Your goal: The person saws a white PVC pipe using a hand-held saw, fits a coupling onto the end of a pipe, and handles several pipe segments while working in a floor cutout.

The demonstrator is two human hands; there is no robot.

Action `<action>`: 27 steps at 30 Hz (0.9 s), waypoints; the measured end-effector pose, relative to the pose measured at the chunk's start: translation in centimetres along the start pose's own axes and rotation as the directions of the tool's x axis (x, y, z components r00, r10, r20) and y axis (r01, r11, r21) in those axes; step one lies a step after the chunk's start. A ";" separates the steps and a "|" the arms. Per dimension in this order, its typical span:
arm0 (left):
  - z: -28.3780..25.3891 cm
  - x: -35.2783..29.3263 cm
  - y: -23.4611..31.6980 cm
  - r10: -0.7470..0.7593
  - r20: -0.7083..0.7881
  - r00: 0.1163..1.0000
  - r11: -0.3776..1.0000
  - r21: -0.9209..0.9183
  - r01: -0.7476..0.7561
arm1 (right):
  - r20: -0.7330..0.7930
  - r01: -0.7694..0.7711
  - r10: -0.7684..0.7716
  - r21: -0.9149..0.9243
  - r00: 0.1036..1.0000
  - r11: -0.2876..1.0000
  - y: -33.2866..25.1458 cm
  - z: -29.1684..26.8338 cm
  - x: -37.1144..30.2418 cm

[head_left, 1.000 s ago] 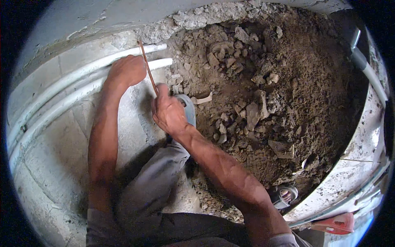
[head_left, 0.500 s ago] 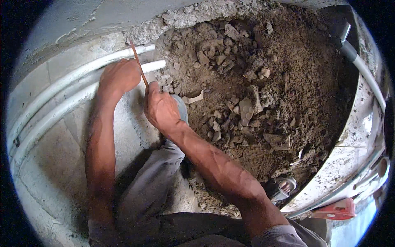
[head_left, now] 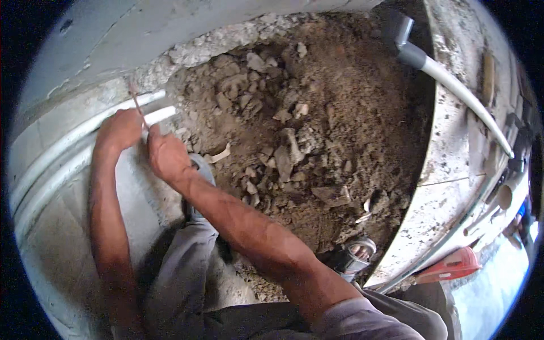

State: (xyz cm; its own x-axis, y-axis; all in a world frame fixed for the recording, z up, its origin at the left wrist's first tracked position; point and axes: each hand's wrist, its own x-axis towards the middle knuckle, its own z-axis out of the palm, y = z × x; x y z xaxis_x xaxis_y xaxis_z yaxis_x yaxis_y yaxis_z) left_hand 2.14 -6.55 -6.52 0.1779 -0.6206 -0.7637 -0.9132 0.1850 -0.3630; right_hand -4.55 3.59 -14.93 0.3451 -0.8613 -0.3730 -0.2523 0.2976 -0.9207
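Note:
Two white pipes run side by side along the wall's foot at the left; the upper pipe and the lower pipe both end beside the dug soil. My left hand is closed over the lower pipe, its fingertips partly hidden. My right hand pinches the near end of a thin reddish-brown strip, like a hacksaw blade, slightly blurred. The strip lies crosswise over the pipes, just right of my left hand, its far end by the wall.
Loose soil with broken rubble fills the middle. A white pipe with a grey elbow leans at the right over a dirt-specked pale ledge. A red object lies lower right. My sandalled foot rests by the soil.
The whole view has swung, so the scene sits further left and more of the right side shows. Both hands keep their places at the pipes, with the strip still in my right hand.

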 end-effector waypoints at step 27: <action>0.1 0.2 0.6 -0.007 -0.023 1.000 1.000 0.005 0.007 | 0.005 -0.008 0.007 0.064 1.000 0.998 0.4 -1.6 0.1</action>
State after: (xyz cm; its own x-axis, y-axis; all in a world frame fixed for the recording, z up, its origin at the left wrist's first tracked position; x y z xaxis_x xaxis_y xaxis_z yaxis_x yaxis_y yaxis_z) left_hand 1.63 -6.53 -6.98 0.1753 -0.6392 -0.7488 -0.9101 0.1848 -0.3708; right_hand -6.04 2.99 -15.14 0.3476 -0.8570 -0.3803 -0.1965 0.3300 -0.9233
